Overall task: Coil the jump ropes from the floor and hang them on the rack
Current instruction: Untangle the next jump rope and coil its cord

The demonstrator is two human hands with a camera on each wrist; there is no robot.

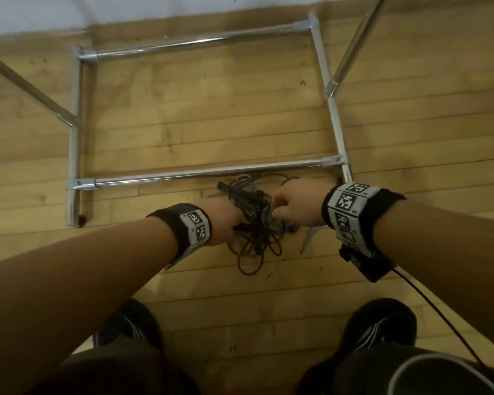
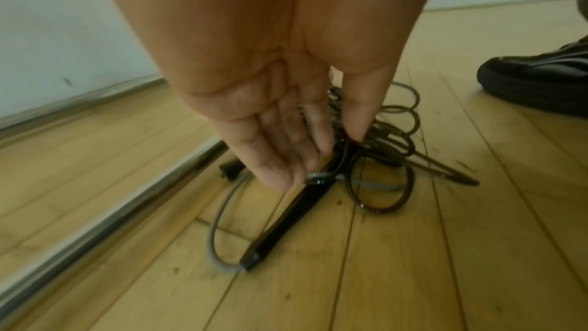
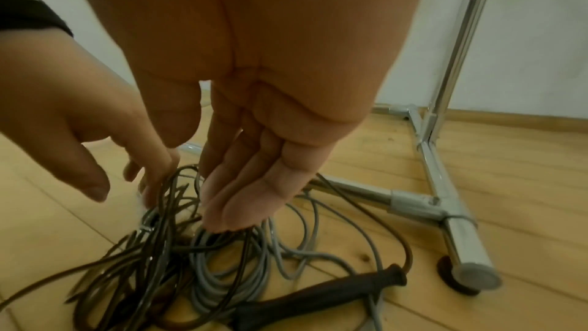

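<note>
A tangle of jump ropes lies on the wooden floor, just in front of the chrome rack's [image 1: 200,173] near base bar. It holds a dark brown rope [image 1: 251,252] [image 3: 127,261], a grey rope [image 3: 222,273] [image 2: 216,223] and black handles [image 2: 286,220] [image 3: 318,296]. My left hand [image 1: 226,223] [image 2: 340,144] reaches down into the pile, straight fingers and thumb touching dark loops beside a handle. My right hand [image 1: 285,206] [image 3: 200,180] comes in from the right. Its fingers are nearly straight and the tips rest on the grey coils. Neither hand has closed round a rope.
The rack's base frame [image 3: 458,235] rests flat on the floor, with upright poles [image 1: 354,44] rising at right and left. A white wall [image 1: 126,10] stands behind it. My black shoes [image 1: 131,323] [image 1: 382,323] stand close behind the pile. A thin cable [image 1: 439,315] trails from my right wristband.
</note>
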